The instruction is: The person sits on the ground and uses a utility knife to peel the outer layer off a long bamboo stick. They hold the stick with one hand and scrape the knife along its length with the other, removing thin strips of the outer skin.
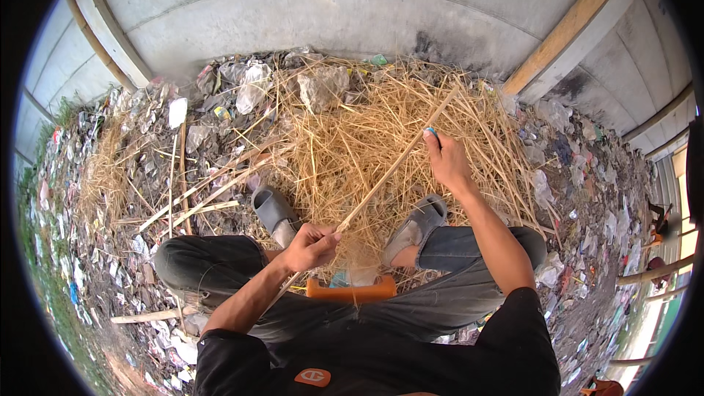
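1. The long, narrow, straw-coloured strip of wood or bamboo (383, 186) slants across the space in front of the seated person, its far end up over the straw and its near end running down past the left hand toward the lap.
2. The left hand (312, 248) grasps the strip's nearer part, with the fingers clenched around it above the gap between the knees.
3. The right hand (449, 164) is farther up, beside the strip; its fingers are curled around a small blue-and-dark object (432, 133), which lies against the strip near the thumb. Most of this object is hidden, so its kind cannot be told.
4. Beneath both the strip and the right hand spreads a loose heap of dry yellow straw (334, 150).
5. Two grey open-toed slip-on sandals (272, 205), worn on the feet, stand at the heap's near edge, apart from each other.
6. An orange low stool (374, 292) shows between the thighs.
7. Several pale, thin wooden sticks (209, 189) lie left of the heap on litter-strewn ground (95, 264).
8. A grey concrete panel wall (330, 18) stands behind.
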Demonstrator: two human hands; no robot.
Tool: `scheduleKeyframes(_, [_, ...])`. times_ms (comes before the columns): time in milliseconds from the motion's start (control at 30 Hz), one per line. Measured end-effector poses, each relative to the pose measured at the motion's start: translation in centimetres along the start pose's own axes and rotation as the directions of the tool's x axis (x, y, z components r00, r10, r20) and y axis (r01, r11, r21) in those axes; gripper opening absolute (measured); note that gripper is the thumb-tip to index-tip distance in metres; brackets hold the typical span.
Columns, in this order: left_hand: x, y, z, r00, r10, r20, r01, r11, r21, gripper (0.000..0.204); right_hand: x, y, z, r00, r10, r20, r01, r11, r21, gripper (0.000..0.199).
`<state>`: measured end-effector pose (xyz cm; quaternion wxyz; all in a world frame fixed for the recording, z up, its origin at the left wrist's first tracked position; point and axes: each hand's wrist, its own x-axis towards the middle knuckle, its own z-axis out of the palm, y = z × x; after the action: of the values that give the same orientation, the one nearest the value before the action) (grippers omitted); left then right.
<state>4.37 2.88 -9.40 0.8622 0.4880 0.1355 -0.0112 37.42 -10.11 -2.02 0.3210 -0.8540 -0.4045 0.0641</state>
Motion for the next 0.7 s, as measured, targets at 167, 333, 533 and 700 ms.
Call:
scheduleKeyframes(167, [-0.1, -0.8, -0.6, 1.0, 0.028, -0.007, -0.028, 0.999, 0.026, 0.031, -5.1, -2.4, 4.1, 0.972, -0.151, 0.179, 0.16, 0.987, -0.033, 0.052])
scheduleKeyframes(333, [-0.4, 0.2, 0.3, 1.0, -0.011, -0.014, 0.012, 0.998, 0.061, 0.027, 0.3, 0.5, -0.2, 0.992, 0.091, 0.092, -0.087, 0.995, -0.048, 0.05])
scheduleKeyframes(533, [0.2, -0.1, -0.7, 0.999, 0.035, 0.012, -0.036, 0.998, 0.053, 0.033, -5.8, -3.1, 4.1, 0.945, -0.203, 0.258, 0.21, 0.978, 0.0, 0.052])
scheduleKeyframes(700, [-0.2, -0.3, -0.5, 0.999, 0.04, 0.016, -0.041, 0.998, 0.038, 0.033, -1.2, -1.3, 0.8, 0.989, 0.025, 0.147, -0.029, 0.999, 0.027, 0.053])
